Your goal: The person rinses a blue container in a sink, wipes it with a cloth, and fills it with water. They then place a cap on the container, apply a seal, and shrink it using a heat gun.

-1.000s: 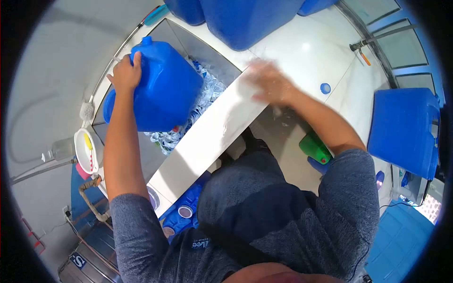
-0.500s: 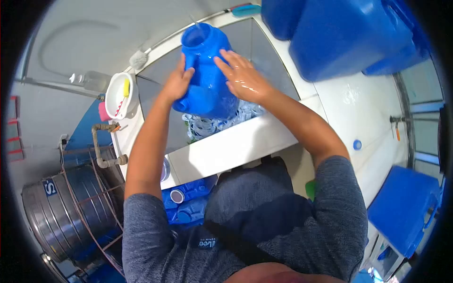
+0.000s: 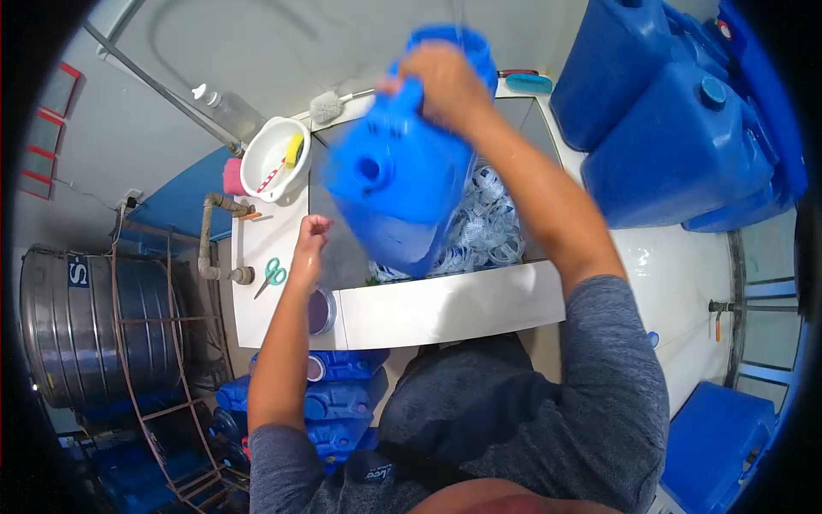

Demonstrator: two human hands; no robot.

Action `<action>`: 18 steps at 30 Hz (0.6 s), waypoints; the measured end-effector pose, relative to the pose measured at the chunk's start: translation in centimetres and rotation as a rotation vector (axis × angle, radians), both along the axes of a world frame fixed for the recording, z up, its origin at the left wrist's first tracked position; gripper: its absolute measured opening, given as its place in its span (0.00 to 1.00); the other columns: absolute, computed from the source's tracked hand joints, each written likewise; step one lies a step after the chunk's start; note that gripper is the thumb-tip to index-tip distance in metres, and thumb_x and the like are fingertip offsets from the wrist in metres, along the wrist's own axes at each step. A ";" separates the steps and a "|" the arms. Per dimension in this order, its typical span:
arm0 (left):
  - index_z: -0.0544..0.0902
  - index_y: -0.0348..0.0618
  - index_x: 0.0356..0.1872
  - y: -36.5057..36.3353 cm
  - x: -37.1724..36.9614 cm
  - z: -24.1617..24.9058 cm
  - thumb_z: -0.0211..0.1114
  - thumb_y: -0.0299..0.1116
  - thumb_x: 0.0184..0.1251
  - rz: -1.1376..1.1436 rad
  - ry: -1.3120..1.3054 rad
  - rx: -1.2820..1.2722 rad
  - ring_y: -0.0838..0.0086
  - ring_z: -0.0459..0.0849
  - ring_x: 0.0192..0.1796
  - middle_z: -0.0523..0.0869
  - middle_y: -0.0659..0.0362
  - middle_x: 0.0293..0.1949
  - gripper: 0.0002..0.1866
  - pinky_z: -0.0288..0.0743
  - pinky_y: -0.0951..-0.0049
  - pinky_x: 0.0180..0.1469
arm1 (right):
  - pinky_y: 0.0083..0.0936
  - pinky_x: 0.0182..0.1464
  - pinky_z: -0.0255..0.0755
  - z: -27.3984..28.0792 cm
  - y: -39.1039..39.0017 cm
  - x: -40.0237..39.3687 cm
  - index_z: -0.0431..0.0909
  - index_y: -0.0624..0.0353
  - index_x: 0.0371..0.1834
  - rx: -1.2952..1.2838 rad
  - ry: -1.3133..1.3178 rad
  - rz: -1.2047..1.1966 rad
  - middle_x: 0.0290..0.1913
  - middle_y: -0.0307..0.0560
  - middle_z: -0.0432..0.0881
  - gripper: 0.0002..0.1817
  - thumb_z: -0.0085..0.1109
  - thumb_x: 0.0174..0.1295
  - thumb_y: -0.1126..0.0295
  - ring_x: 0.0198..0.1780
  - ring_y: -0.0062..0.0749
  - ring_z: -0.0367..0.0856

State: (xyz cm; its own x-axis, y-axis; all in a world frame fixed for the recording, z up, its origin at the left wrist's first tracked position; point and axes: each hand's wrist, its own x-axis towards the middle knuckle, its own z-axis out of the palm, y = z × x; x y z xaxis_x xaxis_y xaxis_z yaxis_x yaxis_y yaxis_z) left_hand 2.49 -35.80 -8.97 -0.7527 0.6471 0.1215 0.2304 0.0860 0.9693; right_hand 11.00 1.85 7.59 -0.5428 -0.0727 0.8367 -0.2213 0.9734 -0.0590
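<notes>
My right hand (image 3: 441,81) grips the handle of a large blue jug (image 3: 394,184), which hangs tilted over the sink (image 3: 338,265). The jug's wide mouth is at the top, under a thin stream of water, and its small round opening faces me. Beneath and beside the jug lies a pile of clear and white plastic pieces (image 3: 488,223) in the sink. Away from the jug, my left hand (image 3: 313,238) is at the sink's left side, its fingers curled with nothing visible in them. A round purplish lid (image 3: 321,310) is just below that hand.
Green-handled scissors (image 3: 272,274) and a white basin (image 3: 276,160) with a yellow sponge are on the left counter. A brush (image 3: 327,106) lies behind the sink. Large blue containers (image 3: 676,146) stand at the right. More blue jugs (image 3: 338,400) are below the counter.
My left hand has let go of the jug and moved down to the left. My right hand has shifted onto the handle, and the jug has turned, showing its small opening. The view has shifted.
</notes>
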 end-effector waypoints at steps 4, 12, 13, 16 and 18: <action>0.71 0.42 0.66 0.1 2.8 9.3 0.45 0.57 0.81 0.060 -0.689 0.292 0.62 0.84 0.59 0.81 0.52 0.60 0.30 0.83 0.63 0.58 | 0.43 0.49 0.80 10.3 3.0 -0.7 0.83 0.65 0.39 -0.292 0.363 0.145 0.41 0.63 0.87 0.14 0.56 0.65 0.64 0.42 0.54 0.87; 0.69 0.43 0.71 -1.3 4.0 11.0 0.47 0.65 0.76 0.102 -0.809 0.179 0.63 0.84 0.58 0.80 0.52 0.64 0.38 0.85 0.62 0.53 | 0.48 0.47 0.77 9.7 2.2 -2.3 0.85 0.60 0.32 -0.241 -0.087 -0.171 0.36 0.61 0.86 0.16 0.58 0.63 0.58 0.43 0.59 0.85; 0.70 0.44 0.70 -0.3 3.8 12.1 0.47 0.64 0.77 0.176 -0.668 0.265 0.62 0.84 0.58 0.80 0.52 0.62 0.36 0.85 0.61 0.54 | 0.45 0.49 0.78 13.2 1.0 -1.7 0.85 0.63 0.37 -0.294 0.143 -0.048 0.40 0.62 0.86 0.16 0.56 0.64 0.60 0.44 0.58 0.85; 0.70 0.43 0.68 0.9 2.2 10.9 0.45 0.64 0.77 0.248 -0.674 0.243 0.62 0.83 0.59 0.81 0.51 0.59 0.36 0.82 0.58 0.59 | 0.42 0.50 0.78 11.1 4.3 -5.8 0.85 0.65 0.40 -0.323 0.351 0.026 0.43 0.63 0.87 0.16 0.56 0.65 0.61 0.46 0.56 0.86; 0.70 0.43 0.68 -1.0 1.6 9.6 0.45 0.65 0.77 0.164 -0.786 0.070 0.62 0.83 0.58 0.81 0.51 0.59 0.36 0.81 0.57 0.60 | 0.41 0.49 0.78 10.2 4.4 -5.6 0.85 0.64 0.38 -0.298 0.335 -0.022 0.41 0.62 0.87 0.16 0.58 0.64 0.60 0.46 0.56 0.86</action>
